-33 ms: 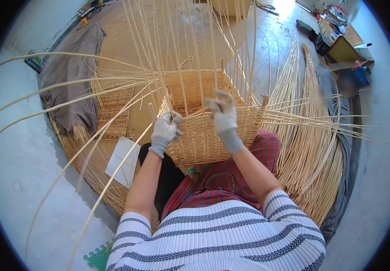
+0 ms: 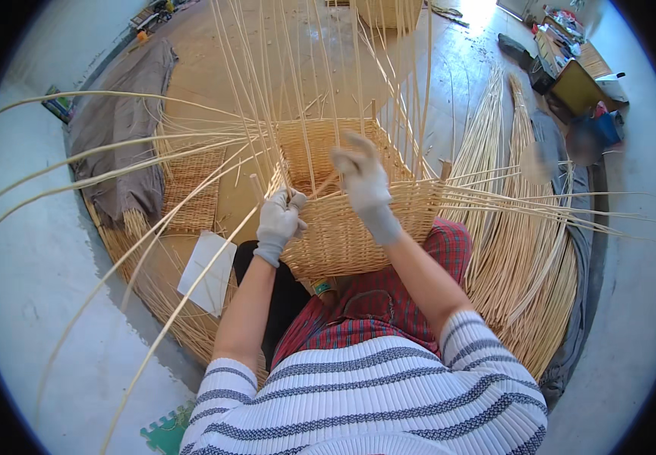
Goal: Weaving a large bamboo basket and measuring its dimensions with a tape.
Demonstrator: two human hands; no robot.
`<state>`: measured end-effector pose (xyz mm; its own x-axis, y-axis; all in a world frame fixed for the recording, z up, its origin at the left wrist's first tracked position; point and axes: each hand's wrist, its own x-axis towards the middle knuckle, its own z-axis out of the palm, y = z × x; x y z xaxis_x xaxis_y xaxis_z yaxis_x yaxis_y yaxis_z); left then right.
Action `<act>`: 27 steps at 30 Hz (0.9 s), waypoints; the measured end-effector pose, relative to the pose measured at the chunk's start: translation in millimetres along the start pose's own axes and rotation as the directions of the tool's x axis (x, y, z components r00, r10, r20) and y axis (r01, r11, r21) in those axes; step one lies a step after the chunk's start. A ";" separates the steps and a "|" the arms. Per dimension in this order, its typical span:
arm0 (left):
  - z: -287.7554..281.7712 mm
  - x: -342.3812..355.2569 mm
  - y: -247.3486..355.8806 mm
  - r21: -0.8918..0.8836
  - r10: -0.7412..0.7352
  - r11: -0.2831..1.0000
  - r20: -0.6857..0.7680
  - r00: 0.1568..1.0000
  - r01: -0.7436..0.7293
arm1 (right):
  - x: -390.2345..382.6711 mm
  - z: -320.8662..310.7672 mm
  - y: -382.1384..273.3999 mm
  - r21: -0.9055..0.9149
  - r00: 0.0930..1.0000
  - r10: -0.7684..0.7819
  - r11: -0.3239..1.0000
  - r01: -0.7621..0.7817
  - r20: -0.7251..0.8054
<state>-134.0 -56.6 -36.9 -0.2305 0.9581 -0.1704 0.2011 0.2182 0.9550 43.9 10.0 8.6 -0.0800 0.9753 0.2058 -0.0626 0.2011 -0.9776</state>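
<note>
My left hand (image 2: 284, 214), in a pale glove, is closed on the near rim of a rectangular woven cane basket (image 2: 343, 250), at its left end. Tall upright stakes (image 2: 358, 83) rise from the basket, and long loose strands (image 2: 127, 140) fan out to the left. My gloved right hand (image 2: 358, 168) is raised over the near rim, right of my left hand, its fingers partly curled and slightly blurred; whether they hold the slanting strand (image 2: 326, 182) beside them I cannot tell. The basket rests by my legs in red plaid cloth (image 2: 445, 254).
A woven mat (image 2: 187, 193) and a white sheet (image 2: 206, 269) lie at left, beside a grey cloth (image 2: 108, 152) over cane. Long cane bundles (image 2: 510, 288) lie at right. Piled items (image 2: 571, 76) stand back right; a green foam piece (image 2: 165, 428) lies lower left.
My right hand has moved up and to the left along the basket's near rim. My left hand stays in place, shifted very slightly down.
</note>
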 end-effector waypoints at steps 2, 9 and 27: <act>17.0 -4.0 18.4 0.007 -0.058 0.998 -0.058 0.997 0.059 | 52.8 31.8 -14.1 -0.427 0.915 -0.384 0.811 0.399 0.126; 16.2 6.2 17.1 -0.103 -0.070 0.992 0.008 0.998 0.070 | -12.7 -53.7 86.4 0.464 0.932 -0.355 0.816 0.345 -0.069; 70.7 21.1 60.8 -0.310 -0.111 0.925 0.337 0.935 0.221 | -26.8 -102.1 48.4 0.326 0.918 0.130 0.945 -0.001 -0.375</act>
<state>-59.3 -10.0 0.4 0.0831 0.9342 -0.3469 -0.1601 0.3561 0.9206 144.7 2.9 -48.9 0.2913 0.9556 0.0453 -0.3833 0.1599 -0.9097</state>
